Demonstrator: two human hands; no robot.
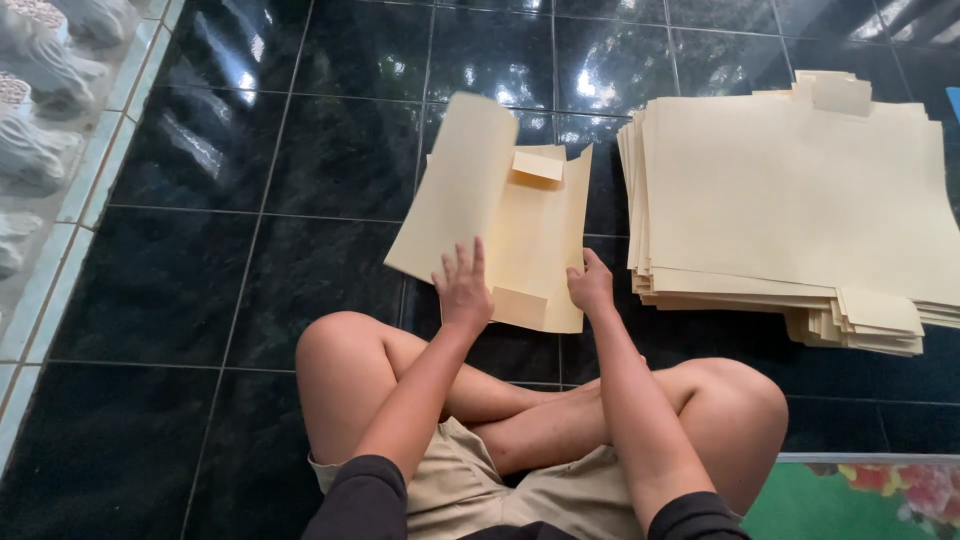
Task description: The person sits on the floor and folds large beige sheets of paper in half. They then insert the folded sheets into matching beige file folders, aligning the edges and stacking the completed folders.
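The head camera is looking steeply down from close above the crossed legs (540, 420), facing forward over the dark tiled floor (200, 300).

The person wears khaki shorts and a dark, black-looking top whose sleeves end around the elbows (only the cuffs show at the frame's bottom edge). Forearms, legs and both hands are bare, without rings or watch.

A person sits cross-legged on the dark glossy tiled floor (300, 170), a cream paper sheet (535, 240) lying just past the knees. The left hand (463, 290) lifts its left flap (455, 190) with spread fingers (462, 258), while the right hand (592, 287) presses the right edge down. A thick stack of similar sheets (790, 200) lies just to the right.
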